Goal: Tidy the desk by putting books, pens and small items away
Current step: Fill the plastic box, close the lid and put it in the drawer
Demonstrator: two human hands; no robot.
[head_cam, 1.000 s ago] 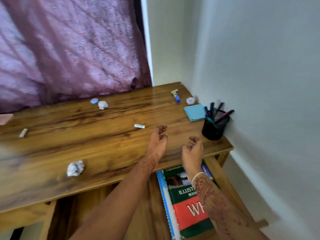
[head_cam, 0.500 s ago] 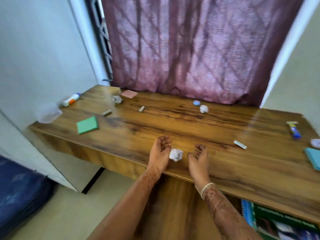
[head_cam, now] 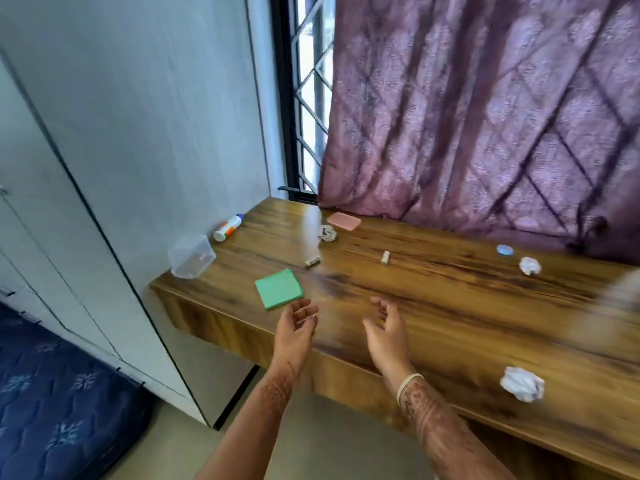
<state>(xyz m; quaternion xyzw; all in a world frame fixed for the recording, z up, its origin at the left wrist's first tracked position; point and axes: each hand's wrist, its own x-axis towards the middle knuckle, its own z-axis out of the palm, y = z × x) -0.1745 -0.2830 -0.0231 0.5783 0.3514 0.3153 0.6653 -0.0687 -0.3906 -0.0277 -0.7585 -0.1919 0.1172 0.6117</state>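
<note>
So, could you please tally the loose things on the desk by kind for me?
Sticky-note pads: 2
Crumpled paper balls: 3
Small pale stubs: 2
Glue bottle: 1
Clear plastic box: 1
Blue round disc: 1
Total: 10

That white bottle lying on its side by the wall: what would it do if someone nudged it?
The white bottle looks round and lies on its side, so a nudge would probably set it rolling on the glossy desk. It looks like plastic, so likely light and not fragile, though how full it is cannot be seen.
</note>
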